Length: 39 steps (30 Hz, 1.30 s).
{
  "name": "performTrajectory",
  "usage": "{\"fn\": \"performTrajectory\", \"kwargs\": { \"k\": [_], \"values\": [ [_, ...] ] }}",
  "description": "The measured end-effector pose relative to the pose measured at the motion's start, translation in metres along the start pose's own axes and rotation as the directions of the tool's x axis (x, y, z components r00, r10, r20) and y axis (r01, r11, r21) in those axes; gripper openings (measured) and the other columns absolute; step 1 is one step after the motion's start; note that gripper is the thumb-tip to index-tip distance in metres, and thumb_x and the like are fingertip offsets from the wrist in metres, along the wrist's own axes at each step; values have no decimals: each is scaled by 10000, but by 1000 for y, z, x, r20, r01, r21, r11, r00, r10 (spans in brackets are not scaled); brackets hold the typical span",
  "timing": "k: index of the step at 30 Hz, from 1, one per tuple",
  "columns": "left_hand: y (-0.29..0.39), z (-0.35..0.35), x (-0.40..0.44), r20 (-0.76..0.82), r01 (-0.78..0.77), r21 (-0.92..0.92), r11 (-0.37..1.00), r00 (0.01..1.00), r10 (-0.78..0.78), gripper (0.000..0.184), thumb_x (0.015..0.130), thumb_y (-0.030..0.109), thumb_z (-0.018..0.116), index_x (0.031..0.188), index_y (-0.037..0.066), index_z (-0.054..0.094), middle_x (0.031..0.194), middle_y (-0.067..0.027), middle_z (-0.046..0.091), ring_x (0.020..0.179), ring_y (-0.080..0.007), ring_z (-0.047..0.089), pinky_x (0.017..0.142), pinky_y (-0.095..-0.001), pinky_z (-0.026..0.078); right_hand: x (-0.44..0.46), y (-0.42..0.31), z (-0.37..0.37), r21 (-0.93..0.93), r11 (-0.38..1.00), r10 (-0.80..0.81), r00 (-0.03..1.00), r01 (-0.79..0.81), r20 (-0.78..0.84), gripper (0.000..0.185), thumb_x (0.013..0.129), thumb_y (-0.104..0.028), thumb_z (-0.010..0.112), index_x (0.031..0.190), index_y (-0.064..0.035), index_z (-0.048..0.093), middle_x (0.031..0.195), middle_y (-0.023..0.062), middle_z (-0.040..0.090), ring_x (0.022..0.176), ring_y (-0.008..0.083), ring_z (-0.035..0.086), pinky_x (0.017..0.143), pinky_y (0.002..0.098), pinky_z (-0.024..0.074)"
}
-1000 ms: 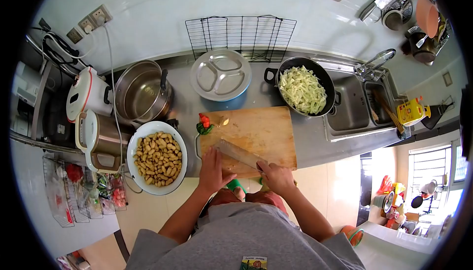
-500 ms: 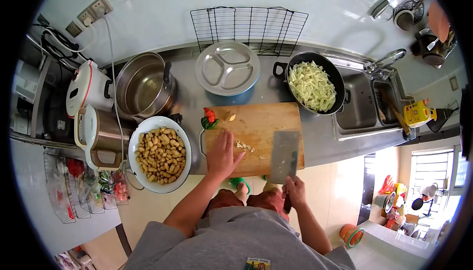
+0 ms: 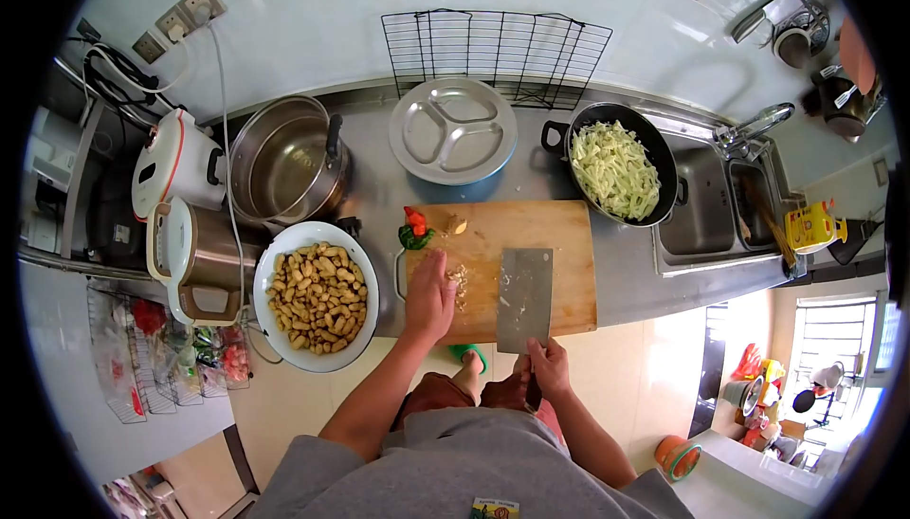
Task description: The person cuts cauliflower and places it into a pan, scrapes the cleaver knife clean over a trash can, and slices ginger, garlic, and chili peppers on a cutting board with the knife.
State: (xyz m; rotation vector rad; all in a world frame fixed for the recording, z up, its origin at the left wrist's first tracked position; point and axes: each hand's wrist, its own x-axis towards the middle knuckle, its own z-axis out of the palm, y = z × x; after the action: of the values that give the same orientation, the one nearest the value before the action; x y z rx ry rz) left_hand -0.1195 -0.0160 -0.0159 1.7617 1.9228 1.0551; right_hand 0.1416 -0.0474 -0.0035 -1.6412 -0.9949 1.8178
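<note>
No text readable; shirt patch (image 3: 496, 509) lettering blurred.

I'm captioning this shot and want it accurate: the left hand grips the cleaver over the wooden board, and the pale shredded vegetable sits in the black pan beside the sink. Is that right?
Not quite: the head view shows the right hand gripping the cleaver over the wooden board. The rest stands.

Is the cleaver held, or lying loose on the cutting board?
Held: your right hand is closed around the end of the cleaver. Whether its blade touches the cutting board, I cannot tell.
</note>
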Motion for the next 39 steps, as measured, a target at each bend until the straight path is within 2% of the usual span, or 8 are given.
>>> {"fn": "performTrajectory", "kwargs": {
  "k": [5, 9, 15, 18, 23, 28, 33, 39],
  "values": [
    [15, 3, 4, 34, -3, 141, 990, 999, -2, 504, 963, 228, 450, 1360, -81, 416, 1395, -265, 454, 1309, -414, 418, 1112, -507, 295, 0, 2, 34, -21, 999, 40, 995, -38, 91, 243, 987, -239, 536, 858, -33, 528, 587, 50, 555, 467, 131, 549, 434, 274, 447],
    [12, 4, 2, 37, -14, 117, 993, 999, 10, 517, 969, 242, 414, 1374, -80, 402, 1406, -267, 443, 1314, -416, 411, 1115, -500, 294, -1, 9, 79, -8, 999, 46, 990, -46, 131, 236, 989, -220, 534, 869, -17, 534, 601, 55, 568, 480, 141, 559, 449, 280, 466],
    [9, 0, 2, -13, 74, -251, 965, 997, -80, 660, 999, 429, 306, 1428, -72, 329, 1449, -262, 382, 1361, -387, 353, 1139, -453, 247, 1, 18, 119, 24, 994, 102, 979, -108, 177, 295, 962, -278, 594, 849, -13, 530, 607, 71, 582, 454, 153, 561, 418, 296, 453],
    [15, -5, 2, -20, 134, -445, 885, 987, -159, 715, 991, 488, 271, 1446, -63, 301, 1477, -253, 344, 1384, -368, 317, 1151, -441, 215, 4, 28, 111, -155, 988, 41, 984, -14, 176, 305, 962, -282, 598, 821, -22, 524, 604, 61, 575, 456, 149, 561, 421, 289, 449],
    [48, -5, -1, 24, 169, -696, 698, 977, -212, 808, 978, 587, 213, 1475, -49, 255, 1522, -238, 280, 1424, -336, 258, 1172, -421, 160, -15, 18, 84, 155, 988, -20, 972, -17, 233, 300, 970, -293, 591, 815, -47, 519, 602, 38, 560, 452, 133, 542, 417, 281, 435],
    [109, 14, -9, 117, 159, -809, 565, 987, -110, 875, 969, 663, 165, 1500, -31, 219, 1559, -219, 231, 1458, -302, 203, 1194, -406, 113, -55, 2, 29, 255, 967, -62, 982, 14, 179, 281, 980, -290, 574, 846, -48, 528, 609, 31, 556, 466, 120, 533, 427, 275, 430],
    [192, 55, -42, 210, 166, -847, 505, 977, 31, 849, 980, 641, 164, 1493, -31, 242, 1554, -213, 247, 1454, -302, 218, 1197, -401, 117, -112, 35, -53, 361, 922, -178, 981, 140, 72, 272, 991, -293, 555, 865, -53, 533, 620, 23, 548, 487, 110, 526, 443, 272, 430],
    [294, 137, -114, 337, 196, -843, 501, 919, 207, 811, 996, 611, 159, 1479, -30, 284, 1534, -208, 296, 1449, -293, 233, 1203, -389, 110, -225, 84, -154, 489, 863, -75, 988, 131, -131, 287, 993, -323, 547, 887, -58, 521, 630, 20, 547, 494, 109, 526, 453, 274, 437]
  ]
}}
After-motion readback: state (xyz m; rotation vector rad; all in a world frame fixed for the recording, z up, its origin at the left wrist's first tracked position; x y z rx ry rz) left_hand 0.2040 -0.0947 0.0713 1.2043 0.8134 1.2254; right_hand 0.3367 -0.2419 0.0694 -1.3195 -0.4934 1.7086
